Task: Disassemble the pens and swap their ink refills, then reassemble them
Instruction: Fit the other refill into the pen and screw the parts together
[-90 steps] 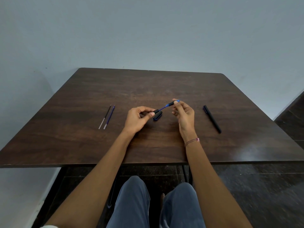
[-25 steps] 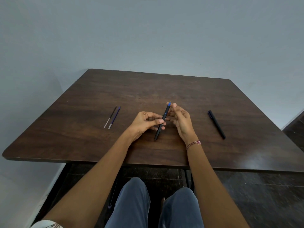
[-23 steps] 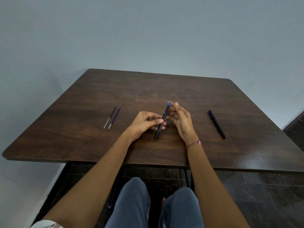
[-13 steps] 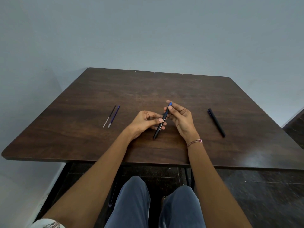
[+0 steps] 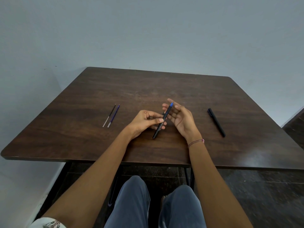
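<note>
**A:** Head view: what has changed?

**B:** The right hand (image 5: 181, 119) has let go of the pen (image 5: 158, 130). Its fingers now spread apart beside the blue end. The left hand (image 5: 144, 122) pinches the barrel, tilted over the table (image 5: 164, 86).

**A:** Meaning?

**B:** That pen looks rejoined. 2 refills (image 5: 113, 115) lie at the left, and the other pen (image 5: 216, 122) lies well apart at the right.

Refills (image 5: 113, 116) left, pen (image 5: 167, 112) centre — second pen (image 5: 216, 122) right
</note>
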